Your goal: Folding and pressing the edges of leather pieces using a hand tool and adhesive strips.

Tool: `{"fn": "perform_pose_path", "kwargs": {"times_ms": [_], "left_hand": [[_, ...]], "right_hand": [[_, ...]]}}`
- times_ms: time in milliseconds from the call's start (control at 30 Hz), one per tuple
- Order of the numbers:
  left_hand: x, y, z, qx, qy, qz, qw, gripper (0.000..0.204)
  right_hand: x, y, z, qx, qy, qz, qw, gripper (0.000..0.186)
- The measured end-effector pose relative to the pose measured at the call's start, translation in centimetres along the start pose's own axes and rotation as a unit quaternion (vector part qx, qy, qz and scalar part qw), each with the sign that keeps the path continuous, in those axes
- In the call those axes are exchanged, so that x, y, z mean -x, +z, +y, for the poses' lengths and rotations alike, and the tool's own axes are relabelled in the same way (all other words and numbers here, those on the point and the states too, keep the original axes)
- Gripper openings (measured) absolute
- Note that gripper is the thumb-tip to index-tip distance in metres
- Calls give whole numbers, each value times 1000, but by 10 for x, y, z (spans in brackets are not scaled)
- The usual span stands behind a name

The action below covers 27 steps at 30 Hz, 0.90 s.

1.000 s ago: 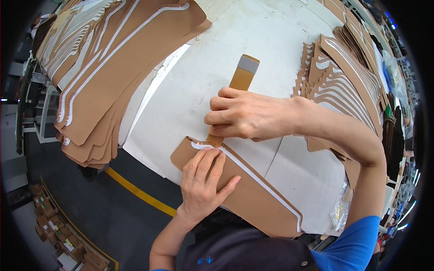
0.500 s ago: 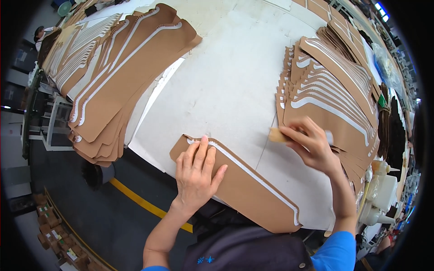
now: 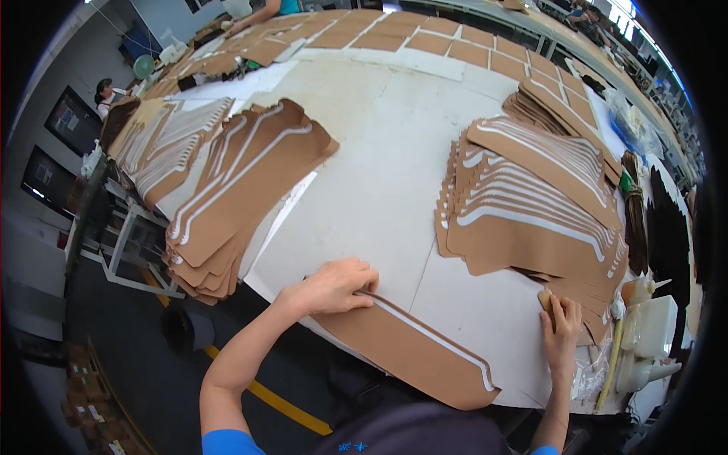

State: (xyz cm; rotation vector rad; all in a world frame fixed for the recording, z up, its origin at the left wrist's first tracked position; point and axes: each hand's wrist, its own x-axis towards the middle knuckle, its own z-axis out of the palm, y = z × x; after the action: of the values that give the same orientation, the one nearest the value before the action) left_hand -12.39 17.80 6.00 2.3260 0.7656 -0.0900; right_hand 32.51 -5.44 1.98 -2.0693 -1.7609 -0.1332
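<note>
A long brown panel (image 3: 409,353) with a white strip along its far edge lies at the near edge of the white table. My left hand (image 3: 330,288) covers its left end, thumb and fingers closed on the far edge there. What the fingertips grip is partly hidden. My right hand (image 3: 563,327) is closed round a small tan block (image 3: 545,300), right of the panel and apart from it. Just beyond that hand lies a fanned stack of brown panels (image 3: 523,235) with white strips.
More strip-lined brown panels (image 3: 250,182) are fanned out at the left. Plastic bottles (image 3: 654,326) stand at the right edge. Brown rectangular pieces (image 3: 379,39) lie in rows at the far side, where another person's arm (image 3: 262,14) reaches in. A dark bin (image 3: 186,327) stands below.
My left hand has gone from lying flat on the panel to closing at its edge. My right hand has moved right and nearer with the tan block. The view has tilted up.
</note>
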Motion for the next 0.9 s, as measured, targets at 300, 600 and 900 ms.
{"fn": "perform_pose_path", "kwargs": {"times_ms": [300, 600, 900], "left_hand": [[107, -105, -98, 235, -187, 387, 872, 16], [156, -128, -163, -256, -341, 490, 761, 20], [-107, -55, -54, -136, -11, 417, 899, 29]], "right_hand": [[-15, -26, 2, -9, -17, 15, 1000, 37], [-135, 0, -11, -53, -169, 40, 983, 26], [-320, 112, -45, 1, -128, 52, 990, 29]]}}
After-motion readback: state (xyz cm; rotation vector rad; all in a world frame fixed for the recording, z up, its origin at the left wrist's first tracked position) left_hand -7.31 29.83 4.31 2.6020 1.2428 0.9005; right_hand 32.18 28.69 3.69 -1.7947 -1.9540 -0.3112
